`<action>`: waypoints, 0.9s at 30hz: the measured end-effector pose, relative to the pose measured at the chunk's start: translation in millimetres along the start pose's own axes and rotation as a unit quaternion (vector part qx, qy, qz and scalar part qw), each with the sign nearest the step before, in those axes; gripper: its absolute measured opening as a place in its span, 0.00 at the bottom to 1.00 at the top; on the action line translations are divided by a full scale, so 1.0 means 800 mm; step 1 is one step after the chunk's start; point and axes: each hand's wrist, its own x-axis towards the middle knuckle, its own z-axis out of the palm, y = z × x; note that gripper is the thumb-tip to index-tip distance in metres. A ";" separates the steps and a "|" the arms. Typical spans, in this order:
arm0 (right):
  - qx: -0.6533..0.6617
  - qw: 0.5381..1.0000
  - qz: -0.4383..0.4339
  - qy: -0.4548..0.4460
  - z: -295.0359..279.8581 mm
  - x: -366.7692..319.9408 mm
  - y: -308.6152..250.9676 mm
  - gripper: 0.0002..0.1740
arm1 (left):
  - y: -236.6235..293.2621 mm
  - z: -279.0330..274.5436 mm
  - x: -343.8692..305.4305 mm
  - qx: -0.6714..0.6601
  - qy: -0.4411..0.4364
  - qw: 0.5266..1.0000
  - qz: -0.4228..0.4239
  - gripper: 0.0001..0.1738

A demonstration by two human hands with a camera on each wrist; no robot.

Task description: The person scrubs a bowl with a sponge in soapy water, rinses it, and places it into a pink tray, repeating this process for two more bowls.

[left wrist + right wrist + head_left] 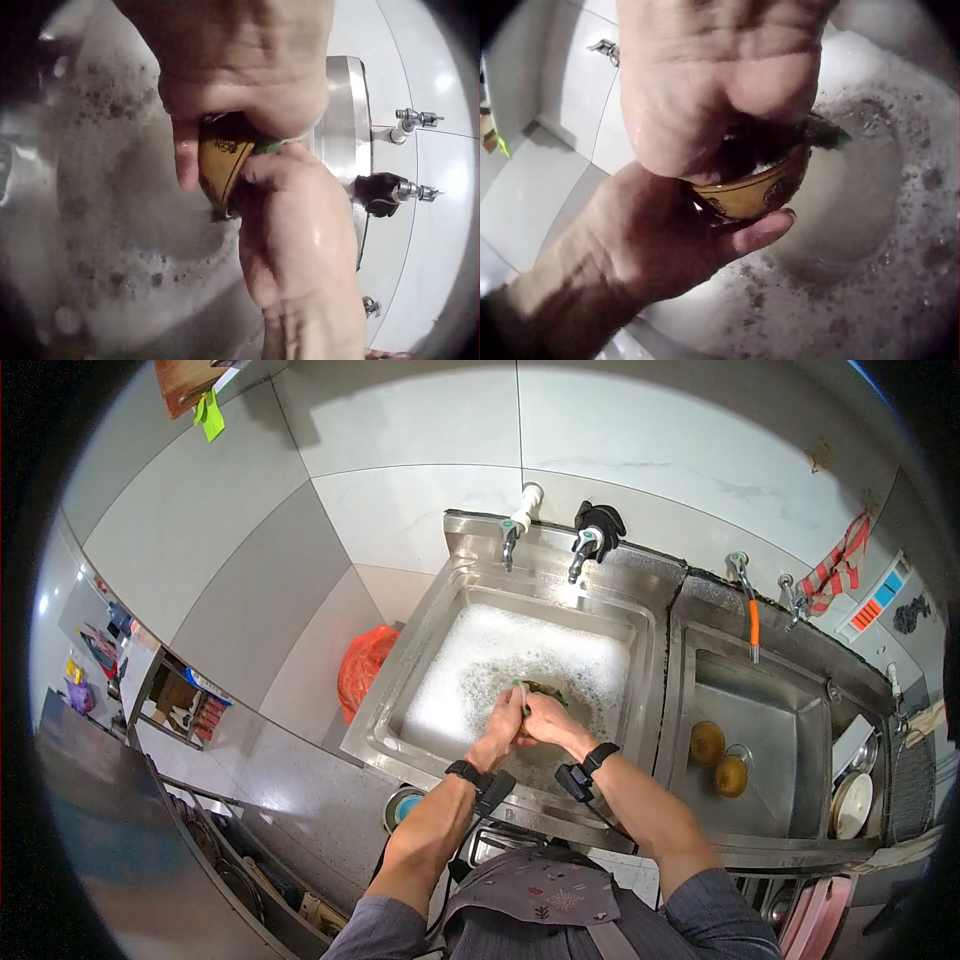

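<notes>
I have the yellow-brown bowl [742, 198] between both hands, over foamy water [480, 645] near the sink's [405, 660] middle. The left hand [660, 232] has its grip curled round the bowl's outside. The right hand's [304, 225] fingers are hidden in the bowl beside a green scrap [268, 147]; I cannot tell whether that grip pinches it. Suds lie open toward 11 o'clock, the near rim at 6, taps [577, 565] beyond the far edge at 12.
</notes>
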 end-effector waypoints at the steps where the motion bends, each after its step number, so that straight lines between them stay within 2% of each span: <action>1: 0.001 1.000 0.000 0.000 -0.001 -0.002 0.000 0.18 | 0.010 -0.002 -0.008 -0.036 -0.003 0.999 -0.023 0.35; 3: 0.095 0.995 -0.022 -0.024 -0.004 -0.010 -0.005 0.10 | 0.016 -0.009 -0.004 -0.041 0.001 0.999 -0.026 0.35; 4: -0.014 0.997 -0.049 -0.053 -0.016 -0.015 -0.012 0.10 | 0.015 -0.012 -0.002 -0.045 0.004 0.999 -0.029 0.35; 5: -0.013 0.997 -0.050 -0.054 -0.019 -0.015 -0.010 0.10 | 0.012 -0.014 -0.002 -0.045 0.004 0.999 -0.029 0.35; 7: -0.142 0.975 -0.117 -0.121 -0.022 -0.011 0.003 0.10 | 0.010 -0.016 -0.001 -0.047 -0.034 0.998 -0.016 0.34; 8: -0.141 0.975 -0.117 -0.122 -0.022 -0.013 0.011 0.10 | 0.008 -0.016 -0.001 -0.047 -0.034 0.998 -0.016 0.34; 10: -0.294 0.927 -0.232 -0.027 -0.025 -0.020 0.018 0.14 | 0.012 -0.009 -0.007 -0.064 -0.093 0.993 -0.042 0.34; 11: -0.295 0.927 -0.231 -0.024 -0.021 -0.022 0.019 0.14 | 0.011 -0.005 -0.006 -0.063 -0.096 0.993 -0.041 0.34; 13: -0.205 0.961 -0.182 0.044 -0.010 -0.021 0.013 0.20 | 0.000 0.000 0.003 -0.069 -0.080 0.994 -0.021 0.34; 14: -0.205 0.961 -0.182 0.044 -0.007 -0.020 0.011 0.20 | -0.005 -0.002 0.007 -0.069 -0.079 0.994 -0.021 0.34; 15: -0.033 0.991 -0.126 0.039 -0.004 -0.018 0.009 0.22 | -0.007 -0.005 0.006 -0.091 -0.082 0.992 -0.034 0.34; 16: 0.141 0.987 -0.066 0.035 -0.002 -0.016 0.008 0.25 | -0.007 -0.007 0.006 -0.112 -0.087 0.989 -0.047 0.35; 17: 0.141 0.987 -0.064 0.037 -0.003 -0.019 0.010 0.25 | -0.006 -0.008 0.009 -0.110 -0.090 0.989 -0.048 0.35; 19: 0.176 0.981 -0.035 -0.077 -0.023 -0.039 -0.012 0.24 | -0.007 -0.010 0.011 -0.112 -0.082 0.988 -0.067 0.34; 20: 0.175 0.981 -0.035 -0.077 -0.027 -0.036 -0.010 0.24 | -0.008 -0.013 0.012 -0.100 -0.085 0.989 -0.068 0.34; 22: -0.035 0.985 -0.053 -0.158 -0.036 -0.033 -0.006 0.22 | -0.004 -0.012 0.004 -0.084 -0.097 0.990 -0.061 0.34; 23: -0.035 0.985 -0.053 -0.158 -0.037 -0.033 -0.005 0.22 | -0.002 -0.011 -0.001 -0.068 -0.109 0.990 -0.054 0.34; 25: -0.269 0.943 -0.078 -0.180 -0.049 -0.041 -0.022 0.19 | 0.002 -0.004 -0.006 -0.078 -0.115 0.989 -0.057 0.34; 26: -0.269 0.943 -0.077 -0.179 -0.044 -0.043 -0.015 0.19 | 0.003 0.000 -0.009 -0.086 -0.122 0.987 -0.062 0.34; 27: -0.261 0.954 -0.119 -0.089 -0.033 -0.043 -0.002 0.20 | 0.005 0.003 -0.012 -0.085 -0.124 0.987 -0.061 0.34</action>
